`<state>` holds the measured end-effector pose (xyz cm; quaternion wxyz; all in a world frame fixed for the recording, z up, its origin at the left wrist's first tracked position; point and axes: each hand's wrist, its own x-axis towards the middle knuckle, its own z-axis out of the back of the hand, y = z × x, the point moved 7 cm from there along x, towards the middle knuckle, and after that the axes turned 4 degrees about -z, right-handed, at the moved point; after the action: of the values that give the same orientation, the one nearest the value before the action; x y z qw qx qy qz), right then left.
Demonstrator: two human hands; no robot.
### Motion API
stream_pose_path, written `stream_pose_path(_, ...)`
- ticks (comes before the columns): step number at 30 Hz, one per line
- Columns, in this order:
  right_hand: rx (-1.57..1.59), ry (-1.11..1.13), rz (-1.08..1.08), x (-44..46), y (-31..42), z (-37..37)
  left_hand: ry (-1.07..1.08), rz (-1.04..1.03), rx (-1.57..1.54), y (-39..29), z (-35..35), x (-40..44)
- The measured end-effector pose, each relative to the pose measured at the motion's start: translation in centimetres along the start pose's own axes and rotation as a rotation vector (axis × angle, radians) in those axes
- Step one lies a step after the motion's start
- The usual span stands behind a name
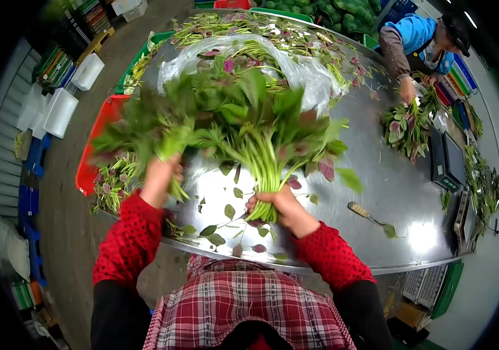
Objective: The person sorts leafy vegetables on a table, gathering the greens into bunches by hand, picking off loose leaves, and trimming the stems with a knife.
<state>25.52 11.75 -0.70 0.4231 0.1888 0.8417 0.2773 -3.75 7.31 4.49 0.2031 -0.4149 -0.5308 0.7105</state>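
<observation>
My right hand is closed around the lower stems of a big bunch of leafy greens, green with some purple leaves, its tops pointing away from me. My left hand grips a smaller bunch of greens to the left, blurred by motion. Both bunches are above the metal table, and their leaves overlap. Loose leaves lie scattered beneath my hands. Beyond the bunches, a clear plastic bag lies spread with more greens around it. A small wooden-handled tool rests right of my right hand.
A red crate stands at the table's left edge, with greens beside it. Across the table at the right, a co-worker handles another bunch. A dark scale stands near the right edge. White foam boxes are on the left floor.
</observation>
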Motion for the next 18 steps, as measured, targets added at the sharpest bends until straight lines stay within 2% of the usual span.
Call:
stream_pose_path(1, -0.095, -0.019, -0.065, -0.4, -0.6, -0.7, 0.129, -0.075, 0.085, 1.4, -1.3, -0.9)
stream_pose_path(3, -0.021, 0.035, 0.043, -1.3, -1.0, -2.3, 0.194, 0.103, -0.295, 4.3, -4.5, -4.9)
stream_pose_path(5, -0.018, 0.098, -0.088, -2.2, -3.0, -2.9, 0.276, 0.209, -0.189, 7.7, -6.4, -8.1)
stream_pose_path(6, -0.122, 0.109, -0.02, -1.9, -3.8, -2.7, 0.296, 0.218, -0.198, 8.6, -7.5, -9.1)
stream_pose_path(7, -0.221, 0.12, 0.051, -1.8, -4.3, -3.0, 0.405, 0.281, -0.288, 9.4, -8.7, -10.1)
stream_pose_path(10, -0.311, 0.103, 0.037, -2.3, -5.0, -2.5, 0.394, 0.29, -0.289, 10.5, -9.1, -10.9)
stream_pose_path(14, -0.519, 0.227, 0.01, -3.0, -4.5, -3.1, 0.564, 0.241, -0.19, 11.0, -10.0, -11.1)
stream_pose_path(17, -0.468, 0.25, -0.008, -3.3, -4.8, -3.6, 0.683, 0.177, -0.069, 9.4, -10.2, -11.8)
stream_pose_path(18, -0.356, 0.268, 0.075, -3.9, -4.0, -4.1, 0.726, 0.132, -0.066, 8.5, -10.4, -12.1)
